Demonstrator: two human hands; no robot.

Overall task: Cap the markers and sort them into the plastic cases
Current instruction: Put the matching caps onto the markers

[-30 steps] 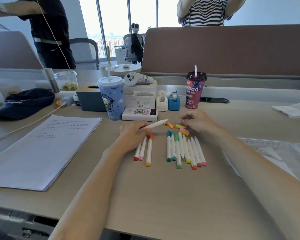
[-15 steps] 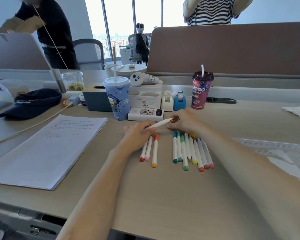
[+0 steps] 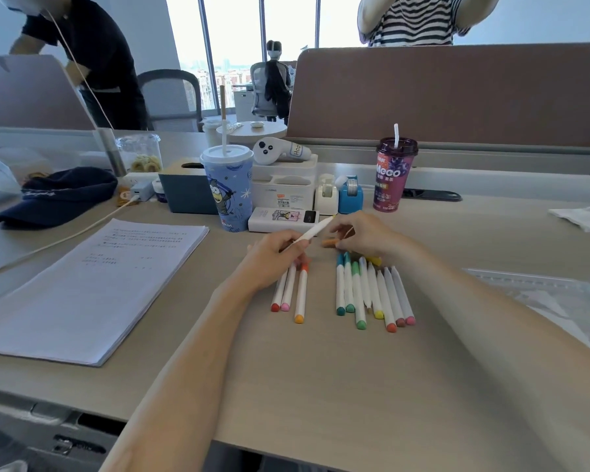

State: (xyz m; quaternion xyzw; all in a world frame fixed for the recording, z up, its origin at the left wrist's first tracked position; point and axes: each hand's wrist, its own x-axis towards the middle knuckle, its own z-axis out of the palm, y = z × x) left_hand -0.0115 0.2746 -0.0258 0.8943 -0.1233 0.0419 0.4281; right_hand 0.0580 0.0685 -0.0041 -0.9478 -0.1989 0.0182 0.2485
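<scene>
My left hand (image 3: 269, 257) grips a white marker (image 3: 312, 229) by its barrel. Its long axis slants away and rightward, tip toward my right hand (image 3: 365, 233). Those fingers are curled; whether they pinch a cap, I cannot tell. Early going, I judge: two rows of markers (image 3: 372, 294) lie on the desk (image 3: 321, 369), and the plastic cases (image 3: 539, 284) at far right look unfilled.

The tabletop (image 3: 321, 386) is pale wood grain. Right of the blue cartoon-printed paper cup (image 3: 229, 195) are a white plastic marker (image 3: 310, 232) and an orange marker cap (image 3: 329, 242). Nearer than that cup, three white markers (image 3: 288, 287) end in red, pink and orange; the white row (image 3: 385, 299) farther right ends in teal, green, yellow, orange, brown and pink. A purple plastic drink cup (image 3: 390, 178) stands right of it.
</scene>
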